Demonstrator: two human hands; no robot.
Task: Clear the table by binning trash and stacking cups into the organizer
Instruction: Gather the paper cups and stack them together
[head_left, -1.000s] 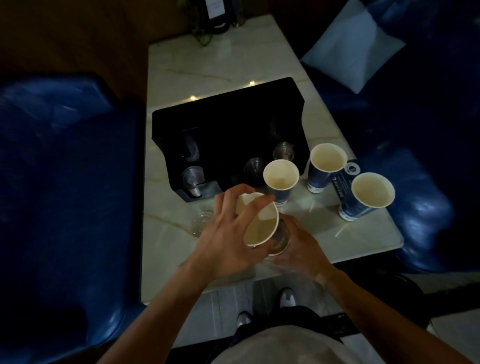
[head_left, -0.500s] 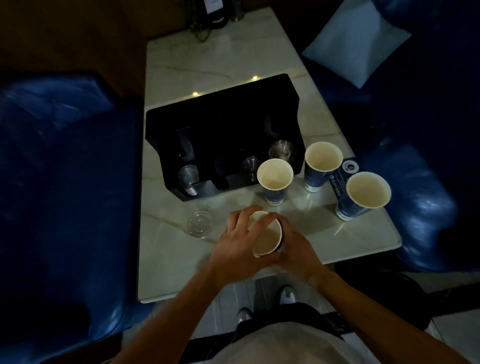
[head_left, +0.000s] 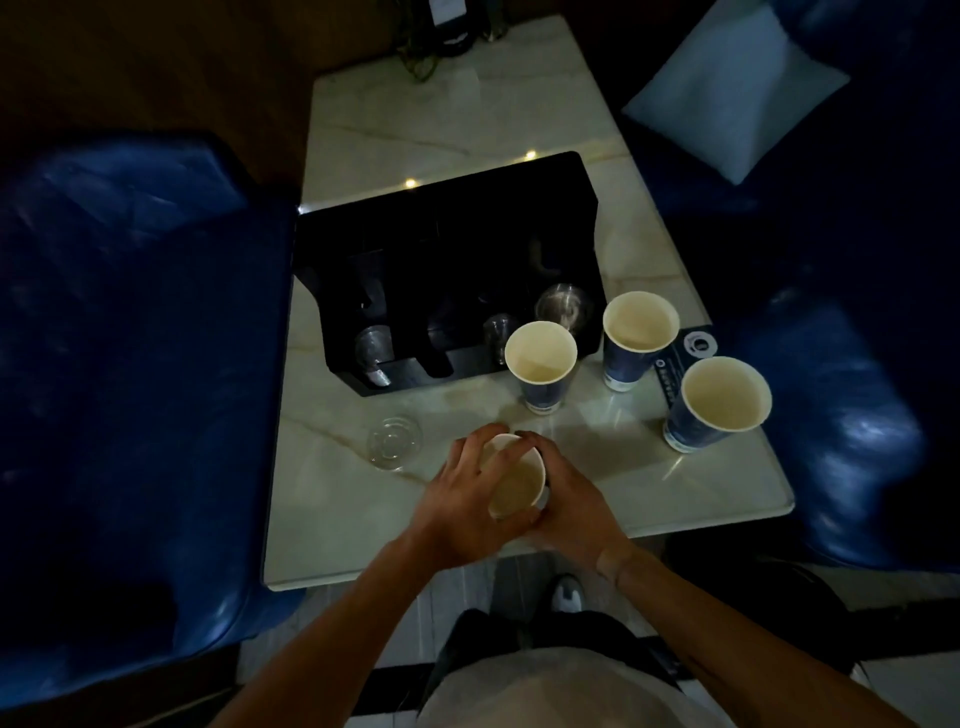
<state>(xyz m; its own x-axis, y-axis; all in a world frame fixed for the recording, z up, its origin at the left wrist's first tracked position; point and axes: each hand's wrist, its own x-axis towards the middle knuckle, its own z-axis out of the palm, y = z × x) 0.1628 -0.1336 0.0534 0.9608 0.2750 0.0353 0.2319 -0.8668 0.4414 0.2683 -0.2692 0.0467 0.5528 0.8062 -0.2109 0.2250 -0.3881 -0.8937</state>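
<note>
Gripping upright paper cup (head_left: 515, 480), mouth upward, both hands (head_left: 524, 499)

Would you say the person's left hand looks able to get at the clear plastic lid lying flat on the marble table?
Probably yes: the clear plastic lid lies beside the left hand with bare marble table between, but that hand is gripping the paper cup.
</note>
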